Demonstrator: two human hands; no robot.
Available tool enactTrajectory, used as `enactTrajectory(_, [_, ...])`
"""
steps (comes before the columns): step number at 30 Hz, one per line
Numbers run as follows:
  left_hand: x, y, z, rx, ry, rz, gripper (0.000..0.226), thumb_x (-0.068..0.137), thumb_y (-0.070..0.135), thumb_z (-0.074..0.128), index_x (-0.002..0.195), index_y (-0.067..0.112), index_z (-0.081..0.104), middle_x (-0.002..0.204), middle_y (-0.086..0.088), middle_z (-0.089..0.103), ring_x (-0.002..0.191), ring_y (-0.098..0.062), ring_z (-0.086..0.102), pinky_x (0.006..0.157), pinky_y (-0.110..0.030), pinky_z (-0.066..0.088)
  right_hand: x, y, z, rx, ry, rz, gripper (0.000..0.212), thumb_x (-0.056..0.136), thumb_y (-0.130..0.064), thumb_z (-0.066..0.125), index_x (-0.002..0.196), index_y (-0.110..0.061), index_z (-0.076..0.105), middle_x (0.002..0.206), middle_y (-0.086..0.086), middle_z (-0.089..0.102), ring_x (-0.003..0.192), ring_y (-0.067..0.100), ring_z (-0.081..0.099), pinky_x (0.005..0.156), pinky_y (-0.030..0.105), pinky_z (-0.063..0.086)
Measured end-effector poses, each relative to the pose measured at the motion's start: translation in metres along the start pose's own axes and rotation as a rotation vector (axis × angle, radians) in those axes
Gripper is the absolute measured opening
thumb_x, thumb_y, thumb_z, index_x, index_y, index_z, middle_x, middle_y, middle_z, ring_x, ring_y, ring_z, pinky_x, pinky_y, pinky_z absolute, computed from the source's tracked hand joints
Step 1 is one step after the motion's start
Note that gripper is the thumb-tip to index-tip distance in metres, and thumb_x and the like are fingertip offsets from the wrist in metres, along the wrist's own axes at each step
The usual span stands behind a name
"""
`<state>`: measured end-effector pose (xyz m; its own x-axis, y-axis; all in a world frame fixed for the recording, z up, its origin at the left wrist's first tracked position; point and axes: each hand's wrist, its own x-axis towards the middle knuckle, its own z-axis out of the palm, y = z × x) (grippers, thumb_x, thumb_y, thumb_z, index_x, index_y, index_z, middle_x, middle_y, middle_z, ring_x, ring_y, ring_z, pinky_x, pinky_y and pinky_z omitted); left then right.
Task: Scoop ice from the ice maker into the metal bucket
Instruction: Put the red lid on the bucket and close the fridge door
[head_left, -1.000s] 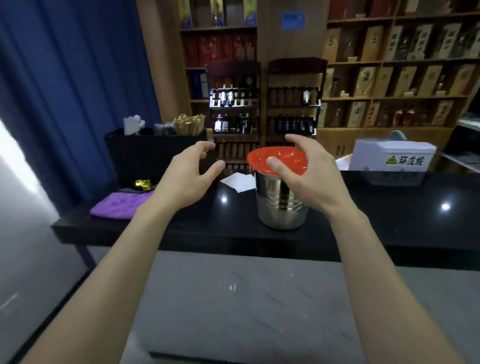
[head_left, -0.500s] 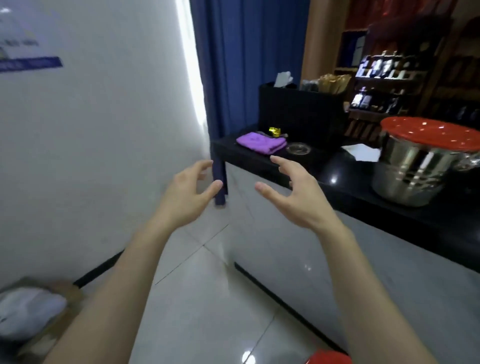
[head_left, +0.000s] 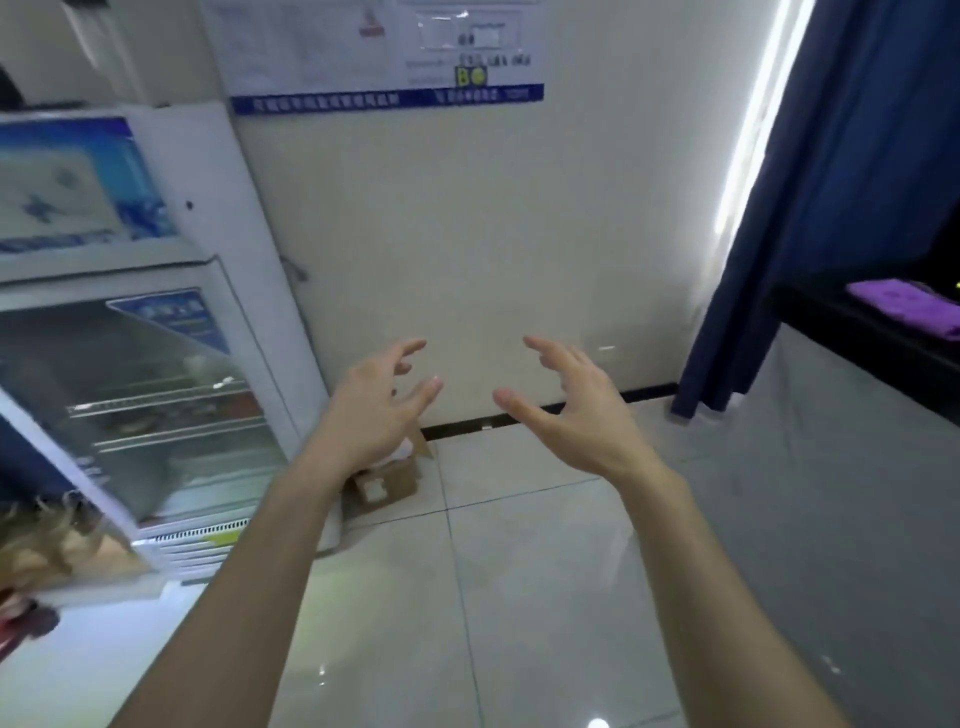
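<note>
Two bare hands hang in mid-air ahead of the person, level with each other and apart, palms turned toward one another. The left hand (head_left: 371, 410) has its grip spread, with the fingers loosely bent and the thumb out, and it holds nothing. The right hand (head_left: 576, 410) mirrors it, its grip also spread and empty.

Behind them stands a pale wall (head_left: 493, 234) with a blue-banded notice (head_left: 389, 98) near its top, above a tiled floor (head_left: 519, 571). At the left is a white glass-door cabinet (head_left: 156, 389) with wire shelves visible inside; whether it is the ice maker cannot be told from this blurred view. A small cardboard box (head_left: 387, 480) sits on the floor beside the cabinet's foot, partly hidden by the left wrist.

At the right a dark blue curtain (head_left: 841, 182) hangs to the floor. Past it, the end of a black tabletop (head_left: 815, 312) carries a purple cloth (head_left: 904, 304). The metal bucket lies outside the frame.
</note>
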<state>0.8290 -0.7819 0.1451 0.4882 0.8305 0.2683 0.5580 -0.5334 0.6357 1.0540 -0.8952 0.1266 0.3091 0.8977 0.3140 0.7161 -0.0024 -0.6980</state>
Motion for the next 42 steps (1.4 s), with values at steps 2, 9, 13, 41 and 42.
enactTrajectory(2, [-0.02, -0.04, -0.036, 0.008, 0.06, -0.034, 0.072, 0.09, 0.071, 0.061, 0.151, 0.033, 0.055, 0.144, 0.003, 0.066, 0.128, -0.011, 0.064, 0.105, -0.047, 0.058, 0.003, -0.034, 0.038, 0.023, -0.033, -0.048, 0.081, 0.09, -0.073, 0.067, 0.158, -0.036, 0.042, 0.155, -0.013, 0.047, 0.143, 0.007, 0.045, 0.117, 0.041, 0.044])
enactTrajectory(9, [-0.09, -0.133, -0.147, 0.008, 0.186, -0.152, 0.051, 0.097, 0.046, 0.074, 0.145, 0.033, 0.06, 0.13, 0.009, 0.07, 0.117, -0.009, 0.069, 0.104, -0.036, 0.056, 0.007, -0.137, 0.153, 0.102, -0.154, -0.152, 0.086, 0.088, -0.074, 0.067, 0.16, -0.038, 0.038, 0.158, -0.013, 0.045, 0.146, 0.007, 0.043, 0.119, 0.043, 0.043])
enactTrajectory(13, [-0.123, -0.177, -0.203, 0.044, 0.266, -0.197, 0.044, 0.102, 0.034, 0.073, 0.144, 0.032, 0.061, 0.124, 0.016, 0.068, 0.11, -0.008, 0.07, 0.098, -0.033, 0.055, 0.007, -0.194, 0.211, 0.146, -0.231, -0.213, 0.087, 0.089, -0.071, 0.07, 0.161, -0.035, 0.037, 0.161, -0.011, 0.044, 0.145, 0.008, 0.044, 0.119, 0.045, 0.043])
enactTrajectory(41, [-0.033, -0.498, -0.39, 0.082, 0.417, -0.395, 0.05, 0.104, 0.04, 0.067, 0.15, 0.028, 0.054, 0.146, 0.012, 0.062, 0.129, -0.006, 0.06, 0.103, -0.031, 0.054, 0.229, -0.377, 0.542, 0.144, -0.419, -0.449, 0.083, 0.093, -0.065, 0.069, 0.16, -0.025, 0.041, 0.159, -0.004, 0.049, 0.142, 0.013, 0.048, 0.119, 0.041, 0.042])
enactTrajectory(42, [-0.029, -0.509, -0.394, 0.078, 0.413, -0.401, 0.049, 0.104, 0.041, 0.068, 0.15, 0.029, 0.055, 0.146, 0.013, 0.062, 0.129, -0.006, 0.06, 0.104, -0.031, 0.054, 0.236, -0.382, 0.553, 0.138, -0.427, -0.45, 0.083, 0.093, -0.065, 0.068, 0.16, -0.025, 0.041, 0.159, -0.003, 0.049, 0.142, 0.013, 0.048, 0.119, 0.04, 0.042])
